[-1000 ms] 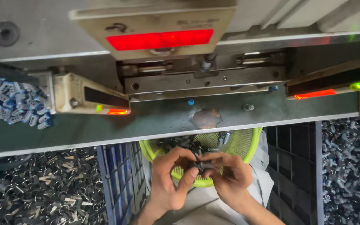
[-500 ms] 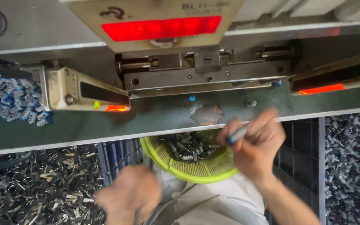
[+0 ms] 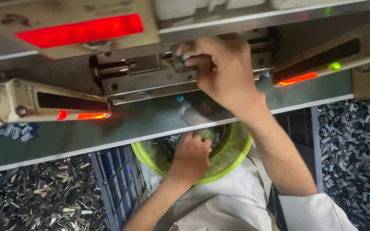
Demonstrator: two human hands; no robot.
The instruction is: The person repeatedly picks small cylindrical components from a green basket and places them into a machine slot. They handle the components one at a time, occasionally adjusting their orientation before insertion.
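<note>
My right hand [image 3: 221,68] reaches up to the metal fixture [image 3: 150,79] of the machine, its fingertips pinching a small pale part [image 3: 186,56] against the fixture's slot. Lower down, my left hand [image 3: 191,156] is inside the yellow-green basket [image 3: 236,158] on my lap, its fingers curled down among the small dark metal parts [image 3: 165,145] there. What the left fingers hold is hidden.
A red lit panel [image 3: 80,31] sits above the fixture. Beige sensor bars with orange lights stand left [image 3: 43,102] and right [image 3: 317,64] on the green bench [image 3: 120,128]. Heaps of small metal parts lie at lower left [image 3: 35,196], right [image 3: 352,145] and far left [image 3: 1,128]. A blue crate [image 3: 118,179] stands beside the basket.
My right hand rose from the basket to the machine's fixture with a small part. My left hand swung away to the lower left, then returned into the basket.
</note>
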